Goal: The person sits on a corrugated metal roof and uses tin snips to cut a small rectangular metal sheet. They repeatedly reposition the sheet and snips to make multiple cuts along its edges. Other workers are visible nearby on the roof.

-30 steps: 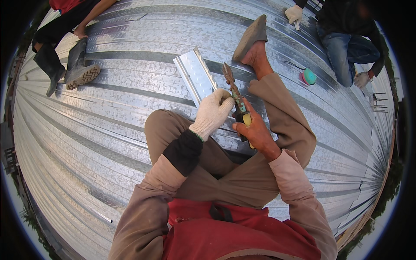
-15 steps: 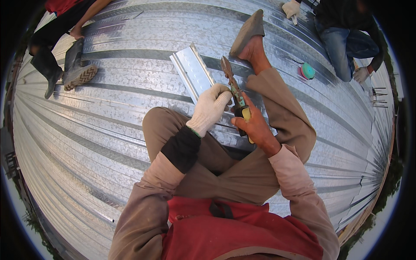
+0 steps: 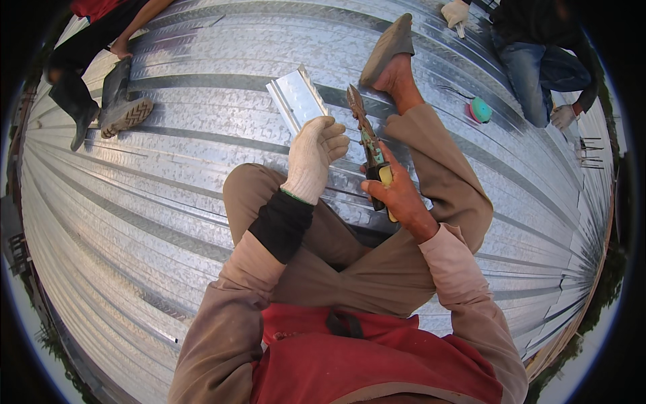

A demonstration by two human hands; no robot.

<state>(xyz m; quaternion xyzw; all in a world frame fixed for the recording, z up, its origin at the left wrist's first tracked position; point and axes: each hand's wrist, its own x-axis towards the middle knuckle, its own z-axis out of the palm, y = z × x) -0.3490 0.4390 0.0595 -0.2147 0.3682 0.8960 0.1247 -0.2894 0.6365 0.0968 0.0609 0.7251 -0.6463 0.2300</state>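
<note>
My right hand [image 3: 400,187], bare, is wrapped round the handles of worn tin snips [image 3: 368,138] with black and yellow grips. Their closed-looking jaws point away from me, up and slightly left. My left hand [image 3: 313,152], in a white knit glove, has its fingers loosely stretched out just left of the snips. Beyond it lies a short piece of ribbed sheet metal [image 3: 297,99], shiny and with folded edges. The glove covers its near end; whether they touch I cannot tell.
I sit cross-legged on ribbed metal roofing sheets [image 3: 134,202]. A green and pink round object [image 3: 479,110] lies beyond my right leg. One co-worker in rubber boots [image 3: 126,114] is at the far left. Another in jeans [image 3: 523,77] kneels at the far right.
My left hand has drawn away from the snips, and its curled fingers have straightened. The snips in my right hand have hardly moved.
</note>
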